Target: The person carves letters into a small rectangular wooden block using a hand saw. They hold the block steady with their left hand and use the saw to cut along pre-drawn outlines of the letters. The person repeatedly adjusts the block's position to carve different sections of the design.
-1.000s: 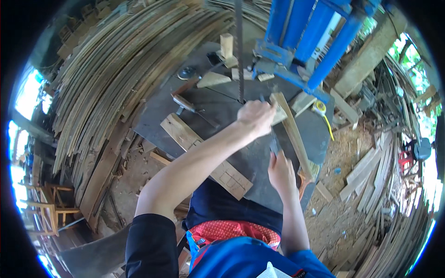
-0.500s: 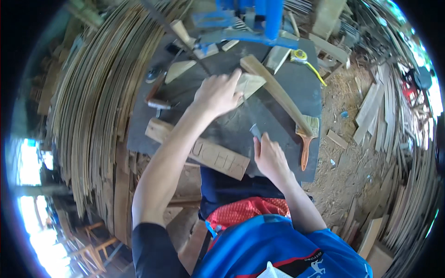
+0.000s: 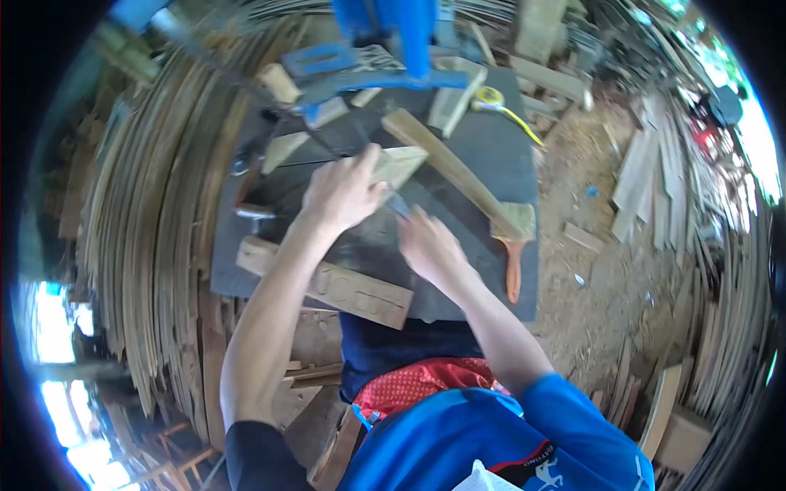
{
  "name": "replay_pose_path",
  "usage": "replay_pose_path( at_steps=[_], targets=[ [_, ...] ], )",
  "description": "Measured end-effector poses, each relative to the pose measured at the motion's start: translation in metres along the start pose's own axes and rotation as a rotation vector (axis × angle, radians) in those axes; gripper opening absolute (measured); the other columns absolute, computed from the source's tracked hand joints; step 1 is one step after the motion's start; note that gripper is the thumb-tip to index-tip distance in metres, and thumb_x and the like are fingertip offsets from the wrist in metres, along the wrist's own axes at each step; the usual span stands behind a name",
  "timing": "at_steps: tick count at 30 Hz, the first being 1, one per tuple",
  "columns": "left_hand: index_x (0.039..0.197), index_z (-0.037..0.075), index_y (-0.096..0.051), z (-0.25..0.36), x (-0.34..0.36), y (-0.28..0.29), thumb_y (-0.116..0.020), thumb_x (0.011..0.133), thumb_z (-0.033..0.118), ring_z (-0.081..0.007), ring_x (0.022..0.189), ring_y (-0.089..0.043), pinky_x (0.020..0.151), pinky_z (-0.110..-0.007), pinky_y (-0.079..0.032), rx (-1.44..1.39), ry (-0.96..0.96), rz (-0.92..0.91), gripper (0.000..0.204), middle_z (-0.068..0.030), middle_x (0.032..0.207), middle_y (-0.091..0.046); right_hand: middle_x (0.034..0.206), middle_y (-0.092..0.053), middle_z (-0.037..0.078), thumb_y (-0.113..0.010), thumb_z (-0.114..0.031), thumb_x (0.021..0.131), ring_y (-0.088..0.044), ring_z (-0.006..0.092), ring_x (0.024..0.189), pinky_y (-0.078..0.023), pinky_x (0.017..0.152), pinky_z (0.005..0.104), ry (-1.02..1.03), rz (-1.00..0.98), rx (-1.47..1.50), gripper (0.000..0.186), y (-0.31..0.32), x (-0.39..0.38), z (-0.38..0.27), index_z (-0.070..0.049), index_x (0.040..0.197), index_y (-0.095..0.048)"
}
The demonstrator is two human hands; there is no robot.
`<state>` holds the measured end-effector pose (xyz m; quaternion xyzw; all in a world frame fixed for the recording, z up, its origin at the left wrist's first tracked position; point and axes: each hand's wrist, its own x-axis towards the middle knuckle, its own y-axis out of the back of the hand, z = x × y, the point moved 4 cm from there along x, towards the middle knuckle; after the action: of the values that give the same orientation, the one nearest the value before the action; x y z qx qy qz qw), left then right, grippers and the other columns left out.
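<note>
My left hand is closed on a pale wood piece with a slanted end, pressing it over the dark tabletop. Close by on the right, my right hand is wrapped round a slim metal-bladed hand tool. Its handle is hidden in my fist, and its metal part reaches toward the wood near my left fingertips. Whether the blade touches the wood I cannot tell. Nearer me, beneath my left forearm, lies a wooden board with carved letters.
A long wood strip slants across the dark table, its near end over a paintbrush. Farther back are a yellow tape measure and a blue metal frame. Stacked planks stand left; loose boards lie right.
My right hand has moved forward and left, bringing the tool closer to my left hand and the wood piece. The whole view has shifted a little; my left hand keeps its hold.
</note>
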<state>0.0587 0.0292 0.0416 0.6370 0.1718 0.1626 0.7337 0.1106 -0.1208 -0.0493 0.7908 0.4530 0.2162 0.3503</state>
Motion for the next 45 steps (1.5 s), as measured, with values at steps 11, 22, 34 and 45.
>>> replay_pose_path(
  at_steps=[11, 22, 34, 45],
  targets=[
    [0.120, 0.003, -0.049, -0.004, 0.004, -0.009, -0.068, 0.091, 0.036, -0.0465, 0.088, -0.069, 0.079, -0.055, -0.055, 0.025, 0.027, 0.042, 0.048, -0.0292, 0.086, -0.069, 0.071, -0.064, 0.031, -0.045, -0.024, 0.105, -0.067, 0.0507, 0.072, -0.055, 0.064, 0.0559, -0.090, -0.020, 0.140, 0.031, 0.003, 0.000, 0.014, 0.005, 0.097, -0.053],
    [0.113, 0.002, -0.049, 0.014, 0.008, -0.001, -0.069, 0.088, 0.027, -0.0395, 0.074, -0.072, 0.068, -0.051, -0.059, 0.000, 0.006, 0.023, 0.041, -0.0213, 0.078, -0.071, 0.078, -0.066, 0.031, -0.045, -0.027, 0.105, -0.068, 0.0491, 0.075, -0.055, 0.066, 0.0577, -0.231, -0.089, -0.023, 0.031, 0.018, -0.031, 0.023, 0.002, 0.099, -0.053],
    [0.130, 0.000, -0.054, 0.031, 0.011, -0.014, -0.073, 0.081, 0.025, -0.0299, 0.083, -0.074, 0.070, -0.042, -0.059, 0.106, -0.084, 0.037, 0.059, -0.0129, 0.086, -0.073, 0.090, -0.065, 0.035, -0.047, -0.019, 0.100, -0.062, 0.0539, 0.088, -0.049, 0.078, 0.0631, -0.084, 0.054, -0.051, 0.024, -0.009, 0.037, 0.019, 0.004, 0.099, -0.056],
    [0.133, -0.008, -0.050, 0.025, 0.011, -0.022, -0.078, 0.075, 0.024, -0.0246, 0.077, -0.074, 0.064, -0.036, -0.058, 0.088, -0.077, 0.137, 0.072, -0.0111, 0.083, -0.073, 0.091, -0.065, 0.036, -0.049, -0.016, 0.098, -0.063, 0.0524, 0.090, -0.049, 0.080, 0.0597, 0.024, 0.026, -0.156, 0.023, 0.000, 0.044, 0.014, 0.006, 0.095, -0.054]
  ],
)
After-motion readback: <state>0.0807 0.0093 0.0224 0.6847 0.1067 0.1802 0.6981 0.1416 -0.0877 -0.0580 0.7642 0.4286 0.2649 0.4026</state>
